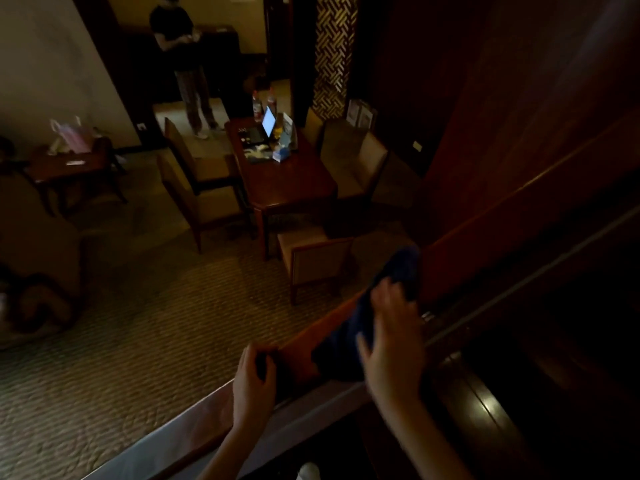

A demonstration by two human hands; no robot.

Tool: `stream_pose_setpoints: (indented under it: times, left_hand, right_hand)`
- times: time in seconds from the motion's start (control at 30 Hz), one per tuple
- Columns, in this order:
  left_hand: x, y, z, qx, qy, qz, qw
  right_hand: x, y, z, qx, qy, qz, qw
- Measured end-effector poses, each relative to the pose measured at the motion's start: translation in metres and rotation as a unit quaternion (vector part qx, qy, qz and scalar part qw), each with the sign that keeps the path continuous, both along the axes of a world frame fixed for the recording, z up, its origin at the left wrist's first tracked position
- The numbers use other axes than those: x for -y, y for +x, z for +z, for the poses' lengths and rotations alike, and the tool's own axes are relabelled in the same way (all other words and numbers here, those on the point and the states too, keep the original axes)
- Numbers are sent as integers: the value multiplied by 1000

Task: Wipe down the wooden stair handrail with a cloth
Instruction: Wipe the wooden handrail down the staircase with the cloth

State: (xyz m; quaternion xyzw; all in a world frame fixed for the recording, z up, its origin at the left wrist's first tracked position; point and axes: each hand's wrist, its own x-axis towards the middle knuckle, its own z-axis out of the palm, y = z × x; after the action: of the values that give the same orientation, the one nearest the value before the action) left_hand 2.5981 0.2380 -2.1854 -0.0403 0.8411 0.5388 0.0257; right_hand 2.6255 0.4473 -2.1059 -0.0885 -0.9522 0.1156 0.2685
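Smooth reddish wooden handrail (pixel 298 346), long axis rising from lower left to upper right, left hand (pixel 254 377) with fingers curled round its edge, soft dark blue cloth (pixel 346 341) draped over the rail just beyond that hand, right hand (pixel 393 341) pressing on it with fingers spread, ribbed carpet (pixel 138 323) below.

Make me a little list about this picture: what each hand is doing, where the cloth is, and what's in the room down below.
handrail: reddish wood, sloping
cloth: dark blue, draped over the handrail
left hand: grips the handrail's edge, fingers curled
right hand: rests on the cloth, fingers spread
room below: table with an open laptop, chairs, a person standing
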Motion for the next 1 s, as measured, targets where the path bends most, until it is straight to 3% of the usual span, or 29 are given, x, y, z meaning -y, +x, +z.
stream_pose_setpoints:
  times: [0.07,0.13,0.3,0.43,0.57,0.7,0.87,1.0]
  left_hand:
    - [2,-1,0,-2,-7,6,1000]
    - [1,0,3,-9,-18,15,1000]
    - [-12,5,11,-21,-9,50,998]
    - [-23,6,21,-12,-13,85,996]
    - [-26,6,21,5,-26,101,995]
    - [-28,9,19,-8,-11,117,993]
    - [-30,13,7,-26,-12,133,991]
    - [-36,6,1,-21,27,188,982]
  right_hand:
    - [28,5,-4,104,37,73,991]
    - [26,-1,3,149,59,96,982]
    - [-36,-19,38,70,91,-1,993]
    - [-27,-27,35,94,113,23,989]
    - [25,-43,37,264,124,142,946]
    - [62,-78,33,418,146,176,879]
    - [66,-84,29,444,150,207,859]
    - [15,-86,62,409,162,166,883]
